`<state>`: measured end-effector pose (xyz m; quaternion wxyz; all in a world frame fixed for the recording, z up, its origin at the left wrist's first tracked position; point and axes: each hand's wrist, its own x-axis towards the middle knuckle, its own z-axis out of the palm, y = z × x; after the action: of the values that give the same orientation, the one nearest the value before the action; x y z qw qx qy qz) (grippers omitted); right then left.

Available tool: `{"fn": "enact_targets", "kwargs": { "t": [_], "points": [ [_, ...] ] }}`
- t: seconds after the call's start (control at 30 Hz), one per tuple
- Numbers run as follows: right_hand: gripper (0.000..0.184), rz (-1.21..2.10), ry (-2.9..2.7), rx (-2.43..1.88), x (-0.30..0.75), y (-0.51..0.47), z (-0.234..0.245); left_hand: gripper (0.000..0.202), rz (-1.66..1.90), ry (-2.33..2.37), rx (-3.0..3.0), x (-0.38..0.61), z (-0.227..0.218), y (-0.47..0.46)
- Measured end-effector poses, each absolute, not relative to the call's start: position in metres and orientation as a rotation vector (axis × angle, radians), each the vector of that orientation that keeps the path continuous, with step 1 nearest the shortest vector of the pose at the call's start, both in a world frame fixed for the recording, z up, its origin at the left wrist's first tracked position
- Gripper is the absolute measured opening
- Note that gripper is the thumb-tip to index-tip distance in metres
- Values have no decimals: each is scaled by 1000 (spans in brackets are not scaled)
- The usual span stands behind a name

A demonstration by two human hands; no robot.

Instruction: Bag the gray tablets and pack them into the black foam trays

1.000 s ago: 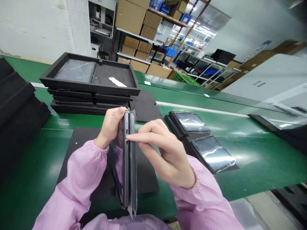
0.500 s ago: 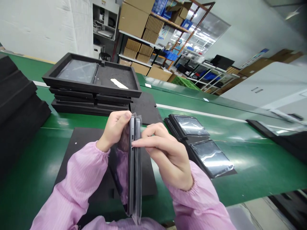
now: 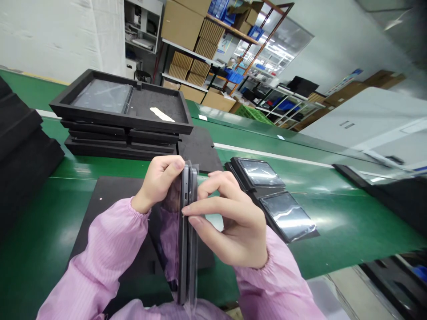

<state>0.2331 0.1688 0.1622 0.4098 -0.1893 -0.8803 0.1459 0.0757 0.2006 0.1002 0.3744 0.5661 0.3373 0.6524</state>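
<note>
My left hand [image 3: 163, 180] is closed round the far end of two tablets standing on edge side by side. The left tablet [image 3: 183, 249] shows its dark glossy screen to the left and its ports on the narrow side facing me. Clear film wraps the right tablet [image 3: 192, 262] and sticks out past its edges. My right hand [image 3: 233, 218] has thumb and forefinger almost together at the left tablet's side, just below the port. Whatever small thing may be between those fingertips is too small to make out. Under the tablets lies a black foam sheet [image 3: 113, 195].
A stack of black foam trays [image 3: 133, 122] stands at the back left, with a tablet in the top one. Two film-covered tablets, a far one [image 3: 262, 172] and a near one [image 3: 288, 215], lie at the right. More black foam [image 3: 23, 146] is piled on the green bench [image 3: 333, 222] at far left.
My right thumb has come up to the tablet's side, close to the forefinger, which has moved slightly down the edge. My left hand keeps its hold on the tablets. The view has shifted slightly.
</note>
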Motion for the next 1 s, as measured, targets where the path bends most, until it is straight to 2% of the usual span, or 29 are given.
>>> {"fn": "enact_targets", "kwargs": {
  "t": [0.2, 0.37, 0.57, 0.77, 1.0],
  "points": [
    [16, 305, -2218, -501, 235, 169, 164, 66, 1657, 874, 1433, 78, 100, 198],
    [18, 472, -2075, -530, 241, 177, 146, 67, 1700, 951, 1449, 82, 99, 198],
    [60, 804, -1779, -545, 237, 178, 106, 63, 1768, 1043, 1437, 77, 94, 210],
    [76, 862, -1696, -567, 233, 168, 88, 60, 1639, 883, 1521, 82, 87, 211],
    [90, 1120, -1719, -564, 255, 153, 100, 63, 1505, 788, 1787, 97, 92, 200]
  ]
}}
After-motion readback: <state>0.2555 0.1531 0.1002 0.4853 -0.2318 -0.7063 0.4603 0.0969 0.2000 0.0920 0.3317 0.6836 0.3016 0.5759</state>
